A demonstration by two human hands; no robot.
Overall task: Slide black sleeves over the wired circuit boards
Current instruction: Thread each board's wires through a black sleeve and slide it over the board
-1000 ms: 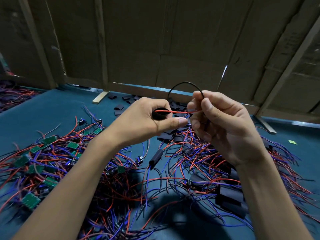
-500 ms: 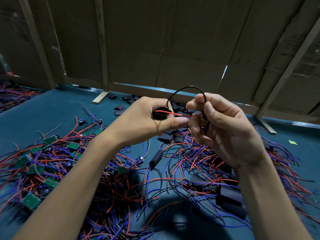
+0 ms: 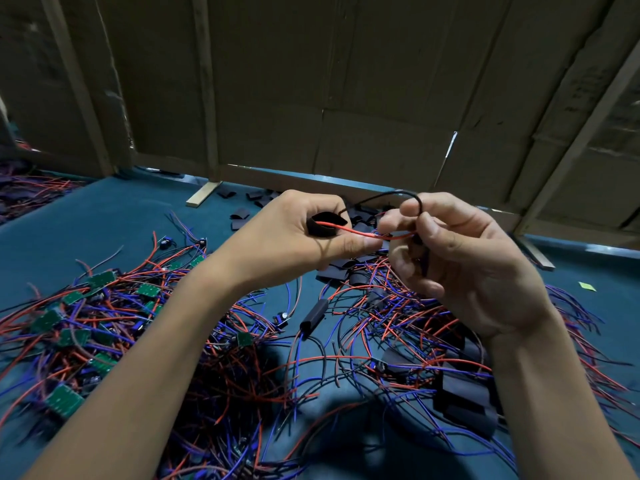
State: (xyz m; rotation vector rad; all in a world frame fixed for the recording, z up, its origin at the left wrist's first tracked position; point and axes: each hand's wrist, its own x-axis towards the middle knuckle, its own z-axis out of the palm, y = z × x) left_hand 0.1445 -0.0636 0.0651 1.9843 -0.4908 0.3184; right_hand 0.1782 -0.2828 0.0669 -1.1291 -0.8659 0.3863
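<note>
Fingers: black sleeve is being gripped in the curled left hand; red wire is being pinched by the right hand.
Sleeve: mouth is being held open, wire entering.
Board: hidden, cannot tell.
Advice: wires should be fed straight.
Bench: loose boards are lying left.

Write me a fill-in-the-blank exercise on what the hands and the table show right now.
1. The left hand holds a black ____ with its mouth open.
2. A ____ wire runs from the sleeve's mouth to the right hand.
3. The bare boards in the wire pile at left are ____ in colour.
4. A sleeved board lies on the ____ table between the forearms.

Missing words: sleeve; red; green; teal
</note>
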